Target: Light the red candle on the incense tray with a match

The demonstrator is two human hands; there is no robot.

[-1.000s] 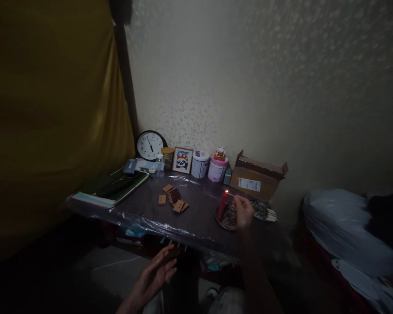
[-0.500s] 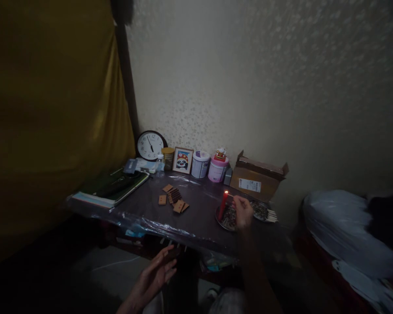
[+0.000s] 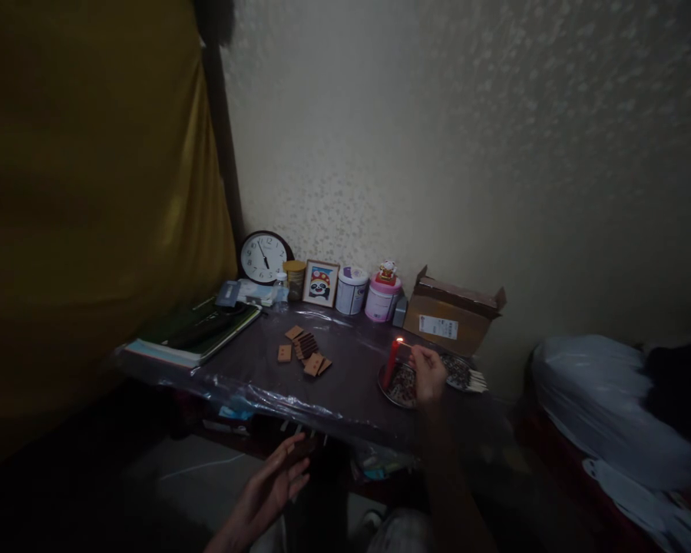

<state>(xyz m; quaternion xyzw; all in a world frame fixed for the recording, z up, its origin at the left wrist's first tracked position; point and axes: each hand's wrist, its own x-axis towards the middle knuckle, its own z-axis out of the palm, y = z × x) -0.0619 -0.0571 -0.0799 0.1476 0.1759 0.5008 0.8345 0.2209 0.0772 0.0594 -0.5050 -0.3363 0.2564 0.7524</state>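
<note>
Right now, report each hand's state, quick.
Left hand: holding a small dark object, too dim to identify.
Right hand: closed, pinching a thin stick at the candle flame.

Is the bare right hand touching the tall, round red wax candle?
Apart. The head view shows a gap between the right hand and the red candle; the thin stick it holds points toward the flame.

Tight quarters for your right hand (image 3: pixel 429 374): the red candle (image 3: pixel 390 367) stood just left of it, a flame (image 3: pixel 400 339) at its top, the cardboard box (image 3: pixel 452 313) rose behind, and a second dish (image 3: pixel 454 355) sat close on the right. Between the candle's dish (image 3: pixel 387 397) and the scattered brown pieces (image 3: pixel 307 348), you had bare tabletop (image 3: pixel 351 380)! Lower down, the plastic-covered table edge (image 3: pixel 299 407) barred your left hand (image 3: pixel 273 480).
</note>
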